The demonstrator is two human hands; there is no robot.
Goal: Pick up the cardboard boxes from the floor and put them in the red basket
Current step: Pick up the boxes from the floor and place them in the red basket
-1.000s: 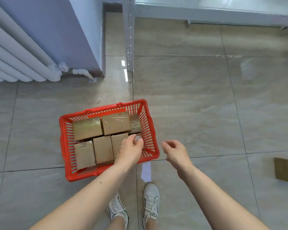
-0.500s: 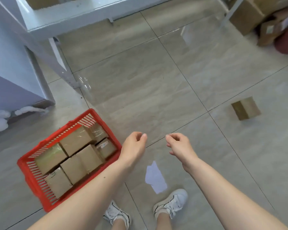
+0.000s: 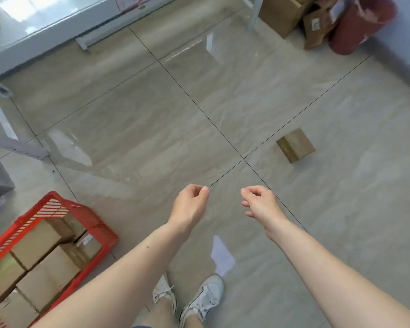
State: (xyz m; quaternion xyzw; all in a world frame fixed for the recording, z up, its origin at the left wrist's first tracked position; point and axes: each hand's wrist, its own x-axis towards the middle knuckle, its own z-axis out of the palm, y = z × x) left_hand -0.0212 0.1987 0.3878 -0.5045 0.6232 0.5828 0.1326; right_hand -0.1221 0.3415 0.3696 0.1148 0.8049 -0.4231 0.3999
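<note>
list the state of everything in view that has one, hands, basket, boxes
left hand: empty, fingers loosely curled
right hand: empty, fingers loosely curled
red basket: on the floor, nearly full of boxes
boxes in the basket: closed, packed side by side
lone cardboard box: closed, on the floor, apart from both hands

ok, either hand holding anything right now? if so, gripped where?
Nothing is held. The left hand and right hand hang loosely curled and empty above the floor. The loose cardboard box lies apart on the tiles; the red basket is untouched.
</note>
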